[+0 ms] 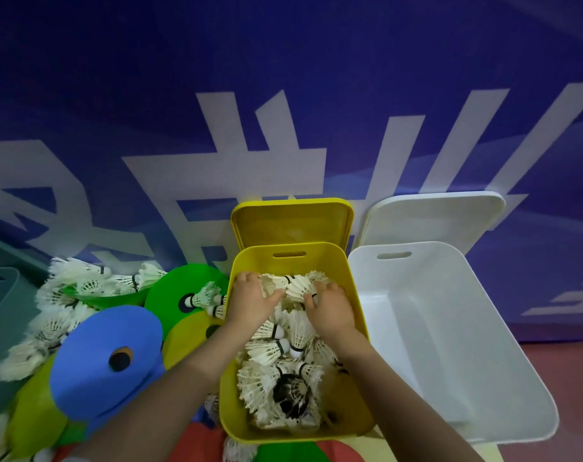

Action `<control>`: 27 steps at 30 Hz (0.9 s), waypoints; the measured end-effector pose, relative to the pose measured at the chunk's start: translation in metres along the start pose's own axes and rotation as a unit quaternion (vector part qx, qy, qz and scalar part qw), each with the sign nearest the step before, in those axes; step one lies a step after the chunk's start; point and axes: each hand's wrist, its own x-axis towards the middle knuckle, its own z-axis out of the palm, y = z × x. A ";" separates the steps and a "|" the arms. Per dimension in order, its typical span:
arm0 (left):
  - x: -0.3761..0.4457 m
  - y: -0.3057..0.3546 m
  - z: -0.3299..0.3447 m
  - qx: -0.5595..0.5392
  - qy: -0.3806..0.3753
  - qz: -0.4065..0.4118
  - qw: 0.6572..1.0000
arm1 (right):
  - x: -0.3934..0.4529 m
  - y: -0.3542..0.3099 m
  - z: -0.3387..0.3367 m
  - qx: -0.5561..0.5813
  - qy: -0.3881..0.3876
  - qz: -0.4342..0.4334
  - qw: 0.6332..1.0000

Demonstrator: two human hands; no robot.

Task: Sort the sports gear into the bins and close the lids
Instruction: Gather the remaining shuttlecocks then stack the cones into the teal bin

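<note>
Both hands, left hand [250,300] and right hand [330,306], cup a clump of white feather shuttlecocks [295,286] inside the yellow plastic bin [295,438], mid-sorting; next they likely release and fetch more.

The yellow bin [293,428] is smooth plastic with a soft sheen, and so is its raised lid [291,221]. The white bin [450,328] beside it is smooth, matt plastic. The shuttlecocks [277,355] are white feather, frayed and rough at the tips. The blue disc [107,358] and green disc [180,288] look like matt, flexible plastic. The blue banner [283,111] behind looks woven.
</note>
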 end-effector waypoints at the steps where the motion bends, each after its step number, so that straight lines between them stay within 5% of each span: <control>1: -0.003 0.000 -0.003 0.004 0.004 0.013 1.000 | -0.004 -0.001 -0.003 0.011 0.015 -0.001 1.000; 16: -0.102 -0.070 -0.094 -0.101 0.083 0.112 0.985 | -0.120 -0.084 -0.005 0.186 0.101 -0.163 0.964; 27: -0.186 -0.242 -0.168 -0.158 0.105 0.044 0.981 | -0.174 -0.213 0.082 0.233 -0.018 -0.231 0.945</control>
